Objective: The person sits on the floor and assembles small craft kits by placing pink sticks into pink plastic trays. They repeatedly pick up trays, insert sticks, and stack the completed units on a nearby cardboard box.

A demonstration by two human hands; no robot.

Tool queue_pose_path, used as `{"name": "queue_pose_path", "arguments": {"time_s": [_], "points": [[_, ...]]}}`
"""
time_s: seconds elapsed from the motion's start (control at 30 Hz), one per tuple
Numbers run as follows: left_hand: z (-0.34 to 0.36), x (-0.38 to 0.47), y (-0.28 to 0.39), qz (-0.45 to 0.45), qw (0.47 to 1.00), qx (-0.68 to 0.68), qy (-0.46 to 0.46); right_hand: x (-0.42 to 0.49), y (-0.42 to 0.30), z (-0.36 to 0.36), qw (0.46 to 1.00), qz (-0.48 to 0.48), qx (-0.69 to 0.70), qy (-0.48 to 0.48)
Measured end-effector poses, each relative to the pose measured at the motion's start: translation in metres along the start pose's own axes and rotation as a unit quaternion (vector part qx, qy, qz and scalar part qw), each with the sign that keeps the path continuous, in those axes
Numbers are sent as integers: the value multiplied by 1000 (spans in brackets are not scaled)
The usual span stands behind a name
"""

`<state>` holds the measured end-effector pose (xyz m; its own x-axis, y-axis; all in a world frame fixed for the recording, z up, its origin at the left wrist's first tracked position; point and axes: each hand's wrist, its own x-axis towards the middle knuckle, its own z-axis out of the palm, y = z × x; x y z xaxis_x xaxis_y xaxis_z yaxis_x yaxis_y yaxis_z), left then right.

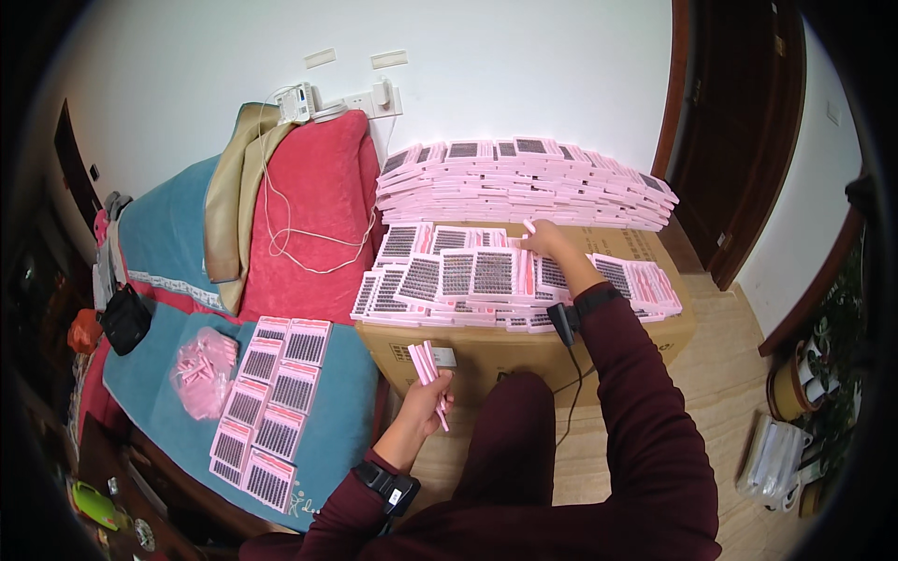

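Several thin pink trays (429, 379) are gripped edge-on in my left hand (428, 401), in front of the large cardboard box (491, 347). My right hand (544, 240) reaches over the box top, its fingers on a slim pink piece (529, 226); whether that is a tray edge cannot be told. Beneath and around that hand lie overlapping pink trays of dark lash clusters (492, 272). Behind them, against the wall, rises a long stack of similar pink trays (519, 186). To the left, two columns of such trays (275, 421) lie on the teal sofa cover (344, 414).
A clear bag of pink items (203, 372) and a black bag (126, 319) lie on the sofa. A white cable (316, 235) loops over the red cushion (309, 182). At right stand a potted plant (800, 382) and a plastic-wrapped bundle (772, 459) on the floor.
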<state>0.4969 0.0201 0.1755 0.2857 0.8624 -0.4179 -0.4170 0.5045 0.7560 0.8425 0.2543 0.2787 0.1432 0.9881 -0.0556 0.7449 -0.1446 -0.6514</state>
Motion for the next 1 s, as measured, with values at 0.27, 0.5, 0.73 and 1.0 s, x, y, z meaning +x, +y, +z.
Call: {"name": "queue_pose_path", "arguments": {"time_s": [0.27,0.5,0.73,1.0], "points": [[-5,0,-5,-10,1000,-4,24,10,2,3,978,-22,-197,68],[-16,-1,-3,-7,999,-31,33,30,-8,6,933,-30,-353,-58],[-25,-2,-5,-13,998,-49,40,37,-15,3,917,-3,-392,-81],[-27,-8,-3,-3,998,-53,37,9,-10,-22,969,-107,-224,-1]]}}
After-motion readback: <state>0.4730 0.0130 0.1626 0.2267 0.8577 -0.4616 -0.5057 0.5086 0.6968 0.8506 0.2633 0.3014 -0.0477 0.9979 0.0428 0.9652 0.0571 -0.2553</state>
